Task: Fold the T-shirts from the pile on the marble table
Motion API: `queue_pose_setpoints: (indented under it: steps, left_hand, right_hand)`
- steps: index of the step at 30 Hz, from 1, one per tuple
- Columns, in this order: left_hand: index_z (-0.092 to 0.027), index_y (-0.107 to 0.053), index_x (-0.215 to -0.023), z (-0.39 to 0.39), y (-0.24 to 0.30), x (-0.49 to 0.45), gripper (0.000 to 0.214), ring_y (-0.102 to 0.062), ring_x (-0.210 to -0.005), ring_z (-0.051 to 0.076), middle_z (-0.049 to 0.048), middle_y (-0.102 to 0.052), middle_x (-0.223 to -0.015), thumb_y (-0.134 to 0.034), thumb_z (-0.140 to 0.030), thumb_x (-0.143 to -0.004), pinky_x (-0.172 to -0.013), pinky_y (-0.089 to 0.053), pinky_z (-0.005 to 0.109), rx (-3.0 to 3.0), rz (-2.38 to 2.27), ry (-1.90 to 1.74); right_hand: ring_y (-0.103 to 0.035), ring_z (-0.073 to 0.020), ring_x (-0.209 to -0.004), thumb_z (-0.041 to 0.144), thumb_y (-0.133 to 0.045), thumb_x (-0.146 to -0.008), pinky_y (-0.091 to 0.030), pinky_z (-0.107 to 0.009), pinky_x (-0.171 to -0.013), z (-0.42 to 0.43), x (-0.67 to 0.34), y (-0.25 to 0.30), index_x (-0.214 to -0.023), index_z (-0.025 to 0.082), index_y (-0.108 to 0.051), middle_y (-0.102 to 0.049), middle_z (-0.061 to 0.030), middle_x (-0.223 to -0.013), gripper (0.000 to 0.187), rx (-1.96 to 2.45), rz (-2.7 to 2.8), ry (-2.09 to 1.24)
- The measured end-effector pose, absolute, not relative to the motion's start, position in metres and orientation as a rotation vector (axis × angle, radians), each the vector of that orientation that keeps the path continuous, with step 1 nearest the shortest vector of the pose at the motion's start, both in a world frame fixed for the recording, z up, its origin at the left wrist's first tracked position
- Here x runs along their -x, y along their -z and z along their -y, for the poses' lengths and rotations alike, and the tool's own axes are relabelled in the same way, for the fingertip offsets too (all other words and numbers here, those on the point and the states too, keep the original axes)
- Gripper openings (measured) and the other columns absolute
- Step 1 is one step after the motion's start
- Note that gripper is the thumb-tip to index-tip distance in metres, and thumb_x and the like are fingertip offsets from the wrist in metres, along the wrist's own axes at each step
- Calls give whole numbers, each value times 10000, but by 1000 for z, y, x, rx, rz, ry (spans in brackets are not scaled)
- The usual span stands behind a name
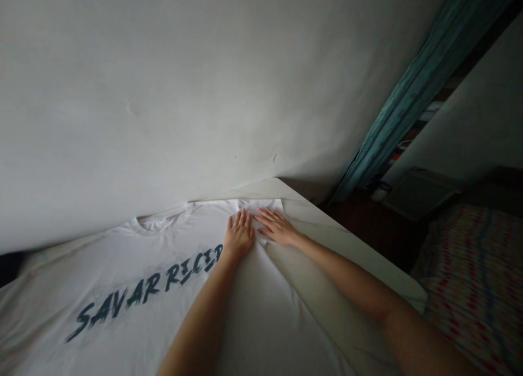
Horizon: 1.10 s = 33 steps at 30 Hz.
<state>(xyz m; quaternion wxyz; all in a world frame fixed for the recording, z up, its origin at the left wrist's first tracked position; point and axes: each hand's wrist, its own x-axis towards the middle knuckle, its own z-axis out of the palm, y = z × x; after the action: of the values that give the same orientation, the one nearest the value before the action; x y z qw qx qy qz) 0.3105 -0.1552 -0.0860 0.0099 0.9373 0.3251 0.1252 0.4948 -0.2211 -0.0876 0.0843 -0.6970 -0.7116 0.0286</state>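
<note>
We get dim, flat, greyish light with no visible source and no glare. Deep shadow fills the far right floor [368,229]. The wide lens bends the wall [163,92] at the edges, the T-shirt [134,289] looks fairly sharp, and the bedspread [469,289] at near right smears into blur.

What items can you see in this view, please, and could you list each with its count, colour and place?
T-shirt: 1, white with dark lettering, spread on the table
table: 1, pale marbled top, under the T-shirt
wall: 1, off-white, behind the table
curtain: 1, teal, upper right
bedspread: 1, red and blue patterned, lower right
box-like object: 1, dark grey, right, beyond the table
left hand: 1, flat on the T-shirt
right hand: 1, flat on the T-shirt, beside the left hand
</note>
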Motion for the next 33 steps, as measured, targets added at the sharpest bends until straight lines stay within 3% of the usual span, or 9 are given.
queue_pose_setpoints:
  steps: [3, 6, 9, 15, 18, 22, 24, 29, 33]
  left_hand:
    - [-107, -350, -1521, 154, 88, -311, 586, -281, -1479, 279, 163, -306, -1587, -298, -287, -965, -1188, -248, 506, -2917, -1007, -410]
    - [-119, -349, -1524, 154, 88, -310, 591, -290, -1474, 287, 165, -310, -1584, -312, -288, -958, -1181, -260, 513, -2925, -988, -438]
    - [-122, -358, -1518, 155, 87, -310, 585, -298, -1471, 283, 164, -318, -1581, -316, -292, -961, -1177, -268, 512, -2928, -997, -431]
    - [-115, -376, -1508, 156, 86, -310, 574, -301, -1471, 274, 157, -332, -1578, -308, -292, -966, -1181, -270, 499, -2917, -1014, -411]
    - [-126, -365, -1514, 156, 86, -311, 578, -286, -1477, 275, 153, -319, -1584, -319, -305, -966, -1186, -261, 511, -2899, -1011, -407]
    - [-70, -358, -1509, 160, 75, -312, 606, -271, -1478, 305, 184, -294, -1585, -327, -364, -981, -1199, -243, 518, -2813, -1003, -356]
    - [-93, -377, -1506, 160, 66, -309, 596, -316, -1463, 275, 158, -346, -1567, -323, -387, -990, -1188, -300, 455, -2764, -1001, -313]
    - [-249, -323, -1529, 147, 44, -255, 576, -374, -1432, 137, 40, -406, -1558, -371, -263, -955, -1154, -348, 324, -2749, -1146, -447]
    - [-231, -492, -1414, 142, 23, -148, 526, -506, -1316, 139, 37, -585, -1416, -434, -168, -894, -1130, -353, 279, -2650, -1502, -452]
  right_hand:
    - [-238, -307, -1486, 429, -400, -1006, -202, -548, -1200, 238, -516, 73, -1528, 270, -364, -260, -75, -1619, 547, 2282, 1992, -18]
    - [-226, -376, -1478, 392, -455, -979, -156, -578, -1204, 235, -514, 59, -1484, 163, -454, -306, -150, -1587, 555, 2371, 1870, 90]
    - [-209, -333, -1491, 374, -386, -997, -199, -507, -1216, 228, -484, 63, -1496, 114, -426, -275, -143, -1601, 563, 2214, 1967, 72]
    - [-214, -256, -1496, 423, -423, -980, -215, -456, -1224, 243, -473, 86, -1524, 323, -372, -275, -2, -1610, 556, 2112, 2055, -39]
    - [-239, -270, -1486, 447, -452, -958, -230, -487, -1212, 252, -505, 84, -1520, 294, -387, -256, -38, -1616, 586, 2193, 2003, -66]
    - [-329, -353, -1440, 503, -502, -903, -244, -601, -1172, 247, -529, 82, -1458, 317, -489, -393, -95, -1553, 586, 2350, 1807, -31]
    - [-299, -387, -1446, 531, -490, -892, -222, -637, -1163, 232, -524, 83, -1438, 309, -516, -423, -123, -1533, 590, 2287, 1753, 49]
    - [-266, -309, -1473, 496, -424, -922, -215, -547, -1203, 169, -444, 75, -1487, 292, -444, -379, -99, -1563, 601, 1768, 2012, -72]
    - [-369, -327, -1427, 470, -426, -938, -300, -560, -1164, 127, -321, 66, -1449, 284, -497, -441, -109, -1524, 548, 1614, 2175, -187]
